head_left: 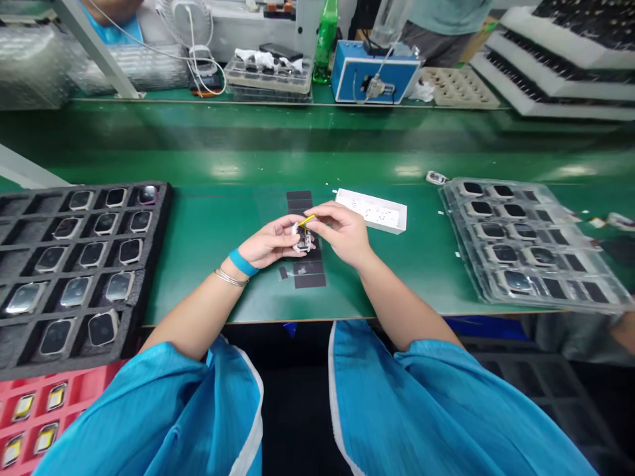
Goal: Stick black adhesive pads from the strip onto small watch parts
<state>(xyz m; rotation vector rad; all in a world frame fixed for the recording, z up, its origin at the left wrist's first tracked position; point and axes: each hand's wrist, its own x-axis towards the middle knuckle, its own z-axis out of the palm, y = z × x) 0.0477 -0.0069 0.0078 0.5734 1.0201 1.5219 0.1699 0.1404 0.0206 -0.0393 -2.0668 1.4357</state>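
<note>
Blue sleeves (436,396) fill the bottom of my frame. Beyond them, at centre, I have the left hand (265,246) gripping a small opened device (302,240), and the right hand (347,237) pinching a yellow strip (307,221) at its top. Just right of centre sits a white box (389,227); farther, upper right of centre, a blue machine (364,71).

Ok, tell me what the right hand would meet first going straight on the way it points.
Probably the opened watch case held in the left hand, just beyond the right hand and the yellow strip it holds. Depth is unclear, so the left hand itself might come first.
</note>
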